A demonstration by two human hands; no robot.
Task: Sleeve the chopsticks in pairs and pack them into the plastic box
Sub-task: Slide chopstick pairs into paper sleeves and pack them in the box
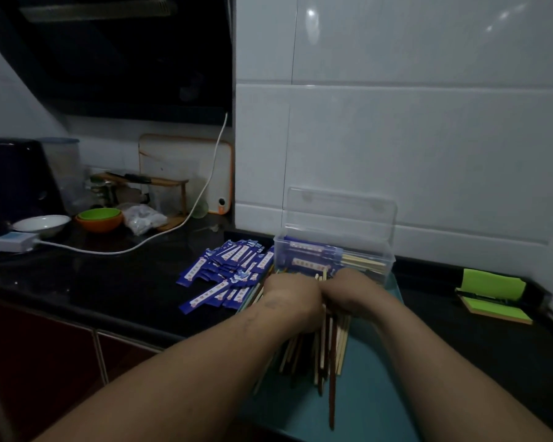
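Note:
A heap of loose chopsticks lies on a teal tray in front of me. My left hand and my right hand sit side by side on the far end of the heap, fingers curled down into it; what each finger holds is hidden. Just beyond stands the clear plastic box with its lid up, holding a few sleeved pairs. A pile of blue paper sleeves lies on the black counter left of the box.
At the far left stand a dark kettle, a white bowl, a green and orange bowl and a power strip with a white cable. A green sponge block lies at the right. The tiled wall rises behind the box.

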